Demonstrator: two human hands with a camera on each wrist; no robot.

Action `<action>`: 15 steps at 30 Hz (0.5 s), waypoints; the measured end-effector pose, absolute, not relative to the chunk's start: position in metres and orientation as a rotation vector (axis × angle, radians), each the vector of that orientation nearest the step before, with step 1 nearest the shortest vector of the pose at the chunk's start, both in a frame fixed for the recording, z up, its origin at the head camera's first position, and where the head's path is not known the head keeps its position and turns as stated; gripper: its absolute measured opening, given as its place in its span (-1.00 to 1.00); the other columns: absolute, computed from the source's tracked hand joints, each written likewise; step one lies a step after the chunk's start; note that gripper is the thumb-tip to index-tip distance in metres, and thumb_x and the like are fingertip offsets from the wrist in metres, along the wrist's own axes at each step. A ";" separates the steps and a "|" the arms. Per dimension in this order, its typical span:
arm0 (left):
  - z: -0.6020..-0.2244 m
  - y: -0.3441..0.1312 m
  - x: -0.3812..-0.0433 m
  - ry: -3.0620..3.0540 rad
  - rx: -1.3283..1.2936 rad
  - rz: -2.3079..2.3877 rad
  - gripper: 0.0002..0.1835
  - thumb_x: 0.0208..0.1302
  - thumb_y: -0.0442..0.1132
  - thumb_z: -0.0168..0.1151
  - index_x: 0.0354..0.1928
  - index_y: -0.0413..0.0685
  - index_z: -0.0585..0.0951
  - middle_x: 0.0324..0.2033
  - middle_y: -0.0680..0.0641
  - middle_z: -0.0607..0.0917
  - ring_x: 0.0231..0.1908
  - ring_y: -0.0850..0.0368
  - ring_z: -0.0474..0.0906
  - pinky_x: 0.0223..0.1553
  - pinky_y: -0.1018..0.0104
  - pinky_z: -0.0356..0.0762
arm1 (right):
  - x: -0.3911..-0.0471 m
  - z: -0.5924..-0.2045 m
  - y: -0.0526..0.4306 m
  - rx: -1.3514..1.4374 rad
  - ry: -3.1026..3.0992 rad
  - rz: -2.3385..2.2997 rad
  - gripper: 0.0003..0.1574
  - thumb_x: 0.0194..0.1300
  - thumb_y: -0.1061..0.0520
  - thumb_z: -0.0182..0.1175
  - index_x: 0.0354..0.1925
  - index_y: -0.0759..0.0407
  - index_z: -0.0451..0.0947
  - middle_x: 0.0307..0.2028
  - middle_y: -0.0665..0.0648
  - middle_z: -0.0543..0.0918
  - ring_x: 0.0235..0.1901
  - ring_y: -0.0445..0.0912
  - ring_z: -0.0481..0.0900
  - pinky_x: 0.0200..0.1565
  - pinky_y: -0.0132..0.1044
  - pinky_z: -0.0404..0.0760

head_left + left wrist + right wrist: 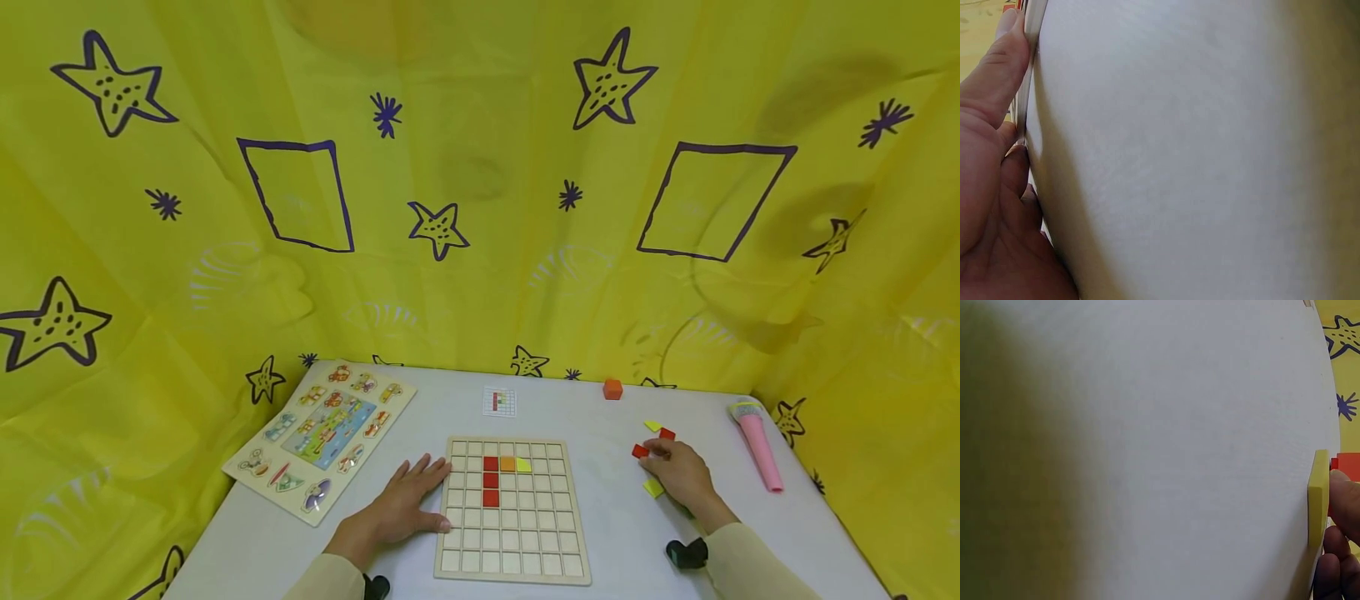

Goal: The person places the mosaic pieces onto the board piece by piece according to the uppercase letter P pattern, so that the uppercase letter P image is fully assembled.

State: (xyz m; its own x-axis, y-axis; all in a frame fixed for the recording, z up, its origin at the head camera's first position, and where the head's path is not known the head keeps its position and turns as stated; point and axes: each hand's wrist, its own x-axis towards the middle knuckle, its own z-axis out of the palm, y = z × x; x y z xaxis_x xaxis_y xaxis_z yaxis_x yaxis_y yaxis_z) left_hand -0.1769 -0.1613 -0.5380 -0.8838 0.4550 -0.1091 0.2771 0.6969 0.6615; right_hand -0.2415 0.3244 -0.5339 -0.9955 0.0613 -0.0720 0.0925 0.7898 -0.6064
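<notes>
My left hand (401, 508) lies spread, its thumb and fingertips at the left edge of the wooden grid board (528, 538). Three red tiles (491, 481) run down one column of the board. An orange tile (507, 464) and a yellow cut-cornered tile (523, 466) continue the top row rightward. To the right of the board, my right hand (681, 475) pinches a red square tile (640, 451) between thumb and fingers. Around this hand lie another red tile (667, 434), a small yellow piece (652, 426) and a yellow tile (653, 488), also close in the right wrist view.
A pattern card (499, 402) lies behind the board, an orange cube (612, 389) at the back. At left is a picture puzzle board (303, 500); at far right, a pink toy microphone (761, 450). Yellow printed cloth (480, 283) encloses the white table (405, 575).
</notes>
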 end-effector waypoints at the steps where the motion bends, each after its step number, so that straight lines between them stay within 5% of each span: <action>1: -0.538 -0.161 -0.177 2.644 0.584 0.967 0.06 0.15 0.13 0.54 0.59 -0.18 0.31 0.61 -0.21 0.28 0.66 -0.31 -0.05 0.65 -0.34 -0.30 | -0.242 -0.534 0.325 0.119 2.932 -0.988 -0.52 0.41 0.09 0.32 0.18 0.36 0.64 -0.04 0.34 0.70 -0.09 0.13 0.58 -0.07 -0.02 0.58; 15: -0.537 -0.161 -0.177 2.643 0.573 0.967 0.06 0.14 0.12 0.55 0.59 -0.18 0.31 0.61 -0.21 0.28 0.66 -0.31 -0.05 0.65 -0.35 -0.30 | -0.234 -0.534 0.321 0.134 2.965 -1.153 -0.61 0.40 0.19 0.37 0.15 0.22 0.62 -0.03 0.30 0.72 -0.06 0.12 0.60 -0.11 -0.22 0.50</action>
State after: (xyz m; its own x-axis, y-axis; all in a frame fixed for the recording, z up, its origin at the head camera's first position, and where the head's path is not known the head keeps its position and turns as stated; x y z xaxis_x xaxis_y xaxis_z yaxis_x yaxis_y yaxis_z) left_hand -0.1769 -0.1609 -0.5373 -0.8856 0.4504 -0.1134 0.2709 0.6991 0.6617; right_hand -0.2339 0.3206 -0.5342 -0.9955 0.0939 0.0090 0.0631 0.7341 -0.6761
